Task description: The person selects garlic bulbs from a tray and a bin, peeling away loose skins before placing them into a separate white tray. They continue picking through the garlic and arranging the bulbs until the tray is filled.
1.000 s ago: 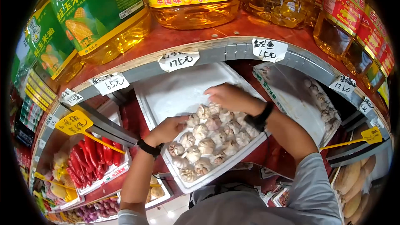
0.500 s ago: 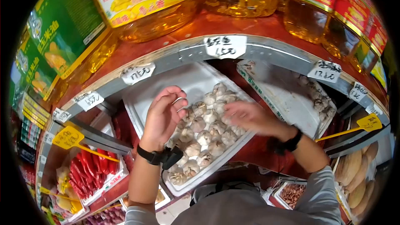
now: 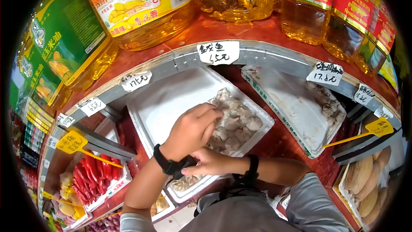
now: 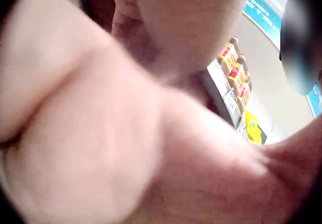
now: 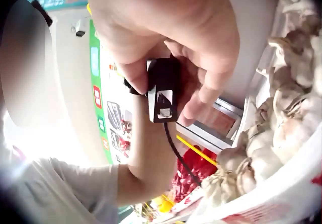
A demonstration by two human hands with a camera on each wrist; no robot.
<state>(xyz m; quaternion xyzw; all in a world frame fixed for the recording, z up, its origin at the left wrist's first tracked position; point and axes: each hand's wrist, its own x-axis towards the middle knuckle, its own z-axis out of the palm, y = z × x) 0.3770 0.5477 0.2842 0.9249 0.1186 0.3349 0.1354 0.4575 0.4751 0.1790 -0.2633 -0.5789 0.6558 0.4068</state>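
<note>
In the head view, my right hand (image 3: 212, 163) reaches across my body to my left wrist. Its thumb and fingers grip the small black camera (image 5: 165, 75) strapped there, as the right wrist view shows up close. My left hand (image 3: 193, 131) hovers over a white foam tray (image 3: 165, 90), fingers loosely curled and nothing seen in them. Garlic bulbs (image 3: 234, 124) fill the near and right part of that tray, some hidden behind both hands. Blurred skin (image 4: 100, 133) takes up most of the left wrist view.
Another foam tray (image 3: 285, 107) with some garlic stands to the right. Above runs a red shelf (image 3: 240, 32) carrying large oil bottles (image 3: 141, 8), price tags (image 3: 219, 53) along its edge. Red peppers (image 3: 90, 174) lie at left, tan gourds (image 3: 362, 180) at right.
My right hand has left the garlic and moved left and toward my body, onto the camera on my left wrist. My left hand rose palm-up, then turned over with its back showing.
</note>
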